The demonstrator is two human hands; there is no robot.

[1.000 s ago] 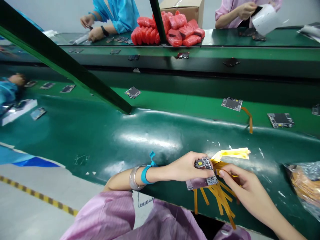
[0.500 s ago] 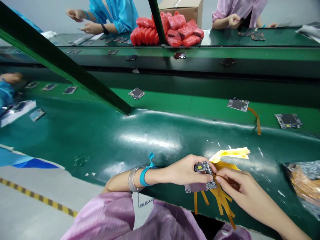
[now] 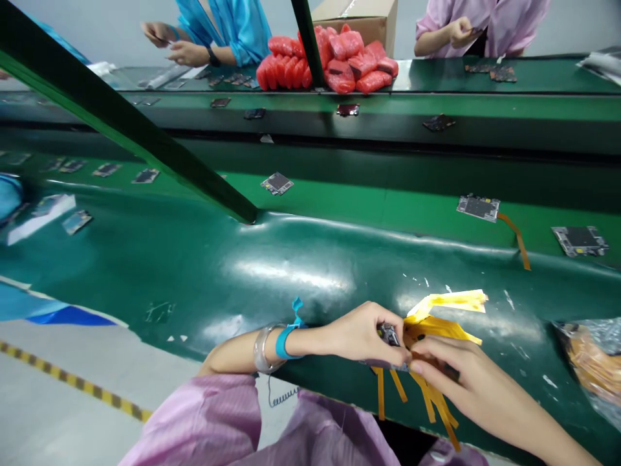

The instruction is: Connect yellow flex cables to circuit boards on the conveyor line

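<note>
My left hand (image 3: 361,334) is closed round a small circuit board (image 3: 389,335) at the near edge of the green mat, and a blue wrist strap (image 3: 286,333) with a silver bangle sits on that wrist. My right hand (image 3: 458,375) meets the board from the right with fingers pinched against it, over a fan of orange flex strips (image 3: 429,398) lying on the mat. Most of the board is hidden between the two hands. A yellow backing sheet (image 3: 449,301) lies just beyond them.
Circuit boards (image 3: 478,207) (image 3: 579,239) (image 3: 277,183) lie spaced on the green conveyor belt. A dark green beam (image 3: 145,139) slants across the left. Red bags (image 3: 334,61) and a cardboard box (image 3: 359,16) stand at the far bench, where other people work. A plastic bag of orange strips (image 3: 594,366) lies right.
The boards on the belt drifted to the right. My hands closed together over the held board, which tipped so less of it shows. The far workers moved their hands.
</note>
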